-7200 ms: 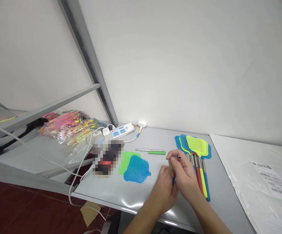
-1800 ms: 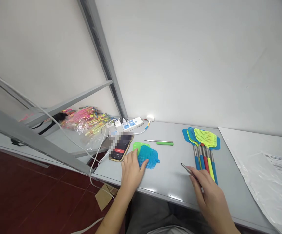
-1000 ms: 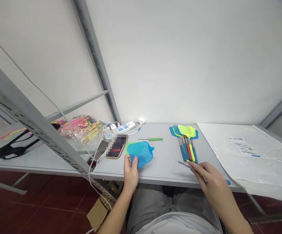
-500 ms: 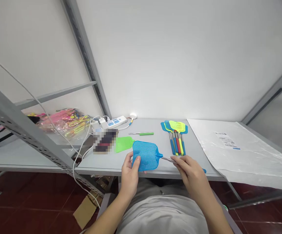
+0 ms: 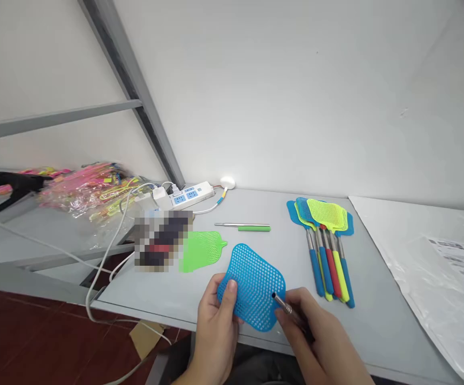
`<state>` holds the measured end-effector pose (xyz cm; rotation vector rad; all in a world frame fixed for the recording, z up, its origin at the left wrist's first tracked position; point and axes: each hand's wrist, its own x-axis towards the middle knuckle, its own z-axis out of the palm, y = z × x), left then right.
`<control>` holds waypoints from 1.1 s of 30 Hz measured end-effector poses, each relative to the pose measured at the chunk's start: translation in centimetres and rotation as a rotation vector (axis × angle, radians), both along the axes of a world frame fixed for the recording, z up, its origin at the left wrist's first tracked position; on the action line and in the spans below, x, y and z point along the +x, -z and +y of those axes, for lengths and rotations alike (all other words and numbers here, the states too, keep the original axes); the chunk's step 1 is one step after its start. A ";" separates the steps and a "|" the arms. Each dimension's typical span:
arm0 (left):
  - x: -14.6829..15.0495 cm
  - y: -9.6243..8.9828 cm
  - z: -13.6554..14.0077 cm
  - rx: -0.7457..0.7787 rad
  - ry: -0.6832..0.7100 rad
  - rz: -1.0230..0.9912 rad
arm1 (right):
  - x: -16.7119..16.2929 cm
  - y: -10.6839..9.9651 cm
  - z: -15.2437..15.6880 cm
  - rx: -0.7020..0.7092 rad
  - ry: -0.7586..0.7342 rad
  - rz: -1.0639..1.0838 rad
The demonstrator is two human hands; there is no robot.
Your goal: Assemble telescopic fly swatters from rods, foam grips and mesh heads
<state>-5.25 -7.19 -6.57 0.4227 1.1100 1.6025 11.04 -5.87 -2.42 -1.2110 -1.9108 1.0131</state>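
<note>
My left hand (image 5: 219,326) grips a blue perforated fly swatter head (image 5: 251,283) by its left edge, thumb on the front. My right hand (image 5: 316,337) is closed round a metal telescopic rod (image 5: 287,307). The rod's hollow tip points up and left, in front of the blue mesh; whether they touch, I cannot tell. The lower part of the rod is hidden in the hand. Behind the left hand lies a loose green swatter head (image 5: 205,248). Farther back, a metal rod with a green handle (image 5: 253,228) rests on the table.
Several complete fly swatters (image 5: 328,251) lie stacked to the right. A white plastic sheet (image 5: 412,256) covers the table's right end. At the back left are a power strip (image 5: 191,197), white cables and bagged colourful items (image 5: 91,187). A pixelated object (image 5: 163,240) sits front left.
The rod's tip, earlier at the neck of the blue head, is now apart from the neck and over the mesh. The head has tilted, and my view has shifted closer to the table.
</note>
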 end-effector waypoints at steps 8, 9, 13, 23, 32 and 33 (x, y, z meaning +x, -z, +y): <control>0.4 0.5 0.4 0.186 0.368 -0.101 | 0.4 0.3 1.6 -0.262 -0.024 0.272; 0.3 0.5 0.2 0.205 0.432 -0.066 | 0.3 0.5 1.1 -0.312 -0.038 0.306; -0.2 0.8 -0.3 0.221 0.529 0.093 | -1.2 1.0 -1.2 -0.332 -0.054 0.300; 0.4 -0.5 0.6 0.257 0.156 -0.039 | 2.0 2.5 -1.0 0.241 0.110 -0.136; 0.2 -0.2 0.6 0.244 0.217 0.020 | 3.0 6.2 -0.5 0.622 0.057 -0.322; 0.2 -0.1 0.5 0.251 0.225 0.040 | 2.9 6.1 -0.5 0.617 0.047 -0.337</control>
